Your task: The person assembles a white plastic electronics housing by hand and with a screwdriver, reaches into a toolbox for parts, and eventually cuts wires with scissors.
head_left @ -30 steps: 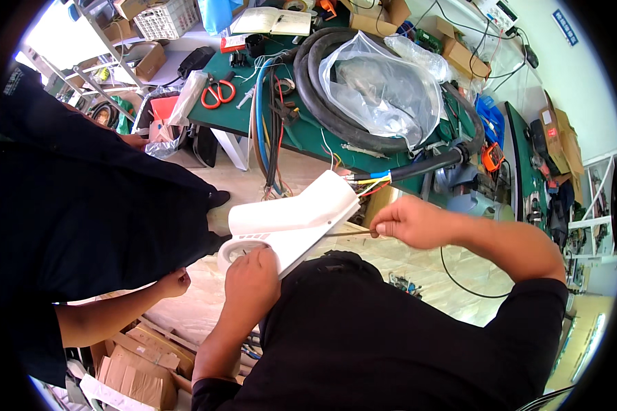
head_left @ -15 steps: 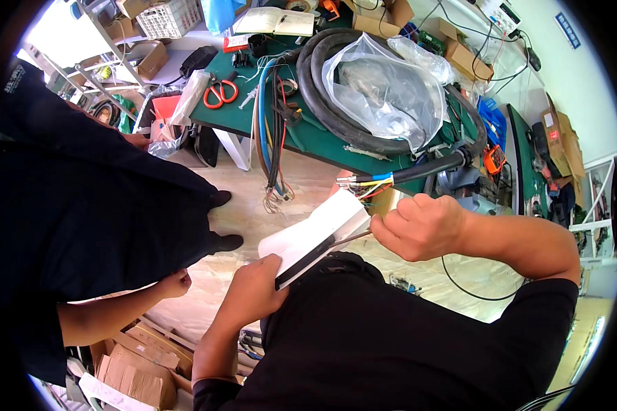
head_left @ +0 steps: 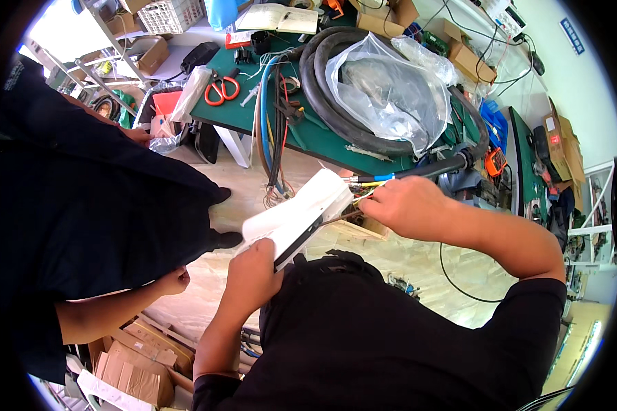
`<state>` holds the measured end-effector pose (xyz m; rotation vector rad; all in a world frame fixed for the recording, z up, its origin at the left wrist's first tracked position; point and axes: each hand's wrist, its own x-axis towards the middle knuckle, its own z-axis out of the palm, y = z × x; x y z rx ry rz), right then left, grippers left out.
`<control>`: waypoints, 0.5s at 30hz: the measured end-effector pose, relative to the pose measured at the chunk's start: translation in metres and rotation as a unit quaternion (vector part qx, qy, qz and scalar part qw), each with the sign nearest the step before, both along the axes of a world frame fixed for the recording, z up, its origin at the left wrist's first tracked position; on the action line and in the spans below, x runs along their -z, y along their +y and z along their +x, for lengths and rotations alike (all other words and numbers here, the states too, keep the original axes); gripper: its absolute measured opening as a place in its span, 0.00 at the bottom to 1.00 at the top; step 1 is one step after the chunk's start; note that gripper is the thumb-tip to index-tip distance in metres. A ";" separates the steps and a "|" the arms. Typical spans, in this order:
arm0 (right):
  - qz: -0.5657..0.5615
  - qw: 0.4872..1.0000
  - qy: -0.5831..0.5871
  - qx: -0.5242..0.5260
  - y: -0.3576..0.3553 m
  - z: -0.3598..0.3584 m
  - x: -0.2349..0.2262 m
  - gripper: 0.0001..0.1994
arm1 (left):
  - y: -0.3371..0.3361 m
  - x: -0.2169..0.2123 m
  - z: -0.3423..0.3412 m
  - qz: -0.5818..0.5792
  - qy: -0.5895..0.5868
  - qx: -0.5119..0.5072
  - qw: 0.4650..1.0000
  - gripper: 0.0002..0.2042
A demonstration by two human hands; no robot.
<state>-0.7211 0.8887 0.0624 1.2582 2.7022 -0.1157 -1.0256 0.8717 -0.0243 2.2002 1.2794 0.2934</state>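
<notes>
My left hand (head_left: 253,274) is closed on the near end of a white, folded, sheet-like piece (head_left: 301,205) with a black strip (head_left: 300,243) along its lower edge. From the strip a thin dark rod-like piece (head_left: 341,218) reaches toward my right hand (head_left: 408,209). The fingers of this hand are pinched together beside the stripped end of a thick black cable (head_left: 435,168). Thin wires, among them a yellow one (head_left: 371,183), come out of that end. What the right fingertips grip is hidden.
A co-worker in dark clothes (head_left: 110,205) stands at left. On the green table (head_left: 233,113) lie a coiled thick cable (head_left: 315,89), a clear plastic bag (head_left: 384,89), red-handled scissors (head_left: 221,90) and hanging coloured wires (head_left: 274,137). Cardboard boxes (head_left: 134,373) are at lower left.
The white piece and my left hand have shifted slightly left. My right hand has moved up and left, up to the wires at the cable end, and now covers part of them.
</notes>
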 end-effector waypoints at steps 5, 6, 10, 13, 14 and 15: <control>0.012 0.997 -0.063 -0.047 0.027 0.019 -0.050 0.02 | -0.003 0.010 -0.003 -0.063 -0.034 -0.008 0.997 0.13; 0.017 0.998 -0.057 -0.038 0.026 0.021 -0.059 0.02 | -0.003 0.011 -0.004 -0.068 -0.043 -0.018 0.997 0.13; 0.046 0.998 -0.023 -0.024 0.019 0.018 -0.065 0.04 | 0.007 0.010 -0.005 -0.159 -0.130 -0.059 0.977 0.12; 0.070 0.997 -0.018 -0.027 0.020 0.015 -0.065 0.04 | 0.009 0.007 -0.007 -0.145 -0.129 -0.042 0.980 0.13; 0.074 0.997 -0.017 -0.028 0.020 0.015 -0.064 0.04 | 0.009 0.006 -0.007 -0.142 -0.126 -0.038 0.981 0.13; 0.078 0.996 -0.017 -0.028 0.021 0.015 -0.064 0.04 | 0.010 0.004 -0.007 -0.139 -0.122 -0.033 0.982 0.13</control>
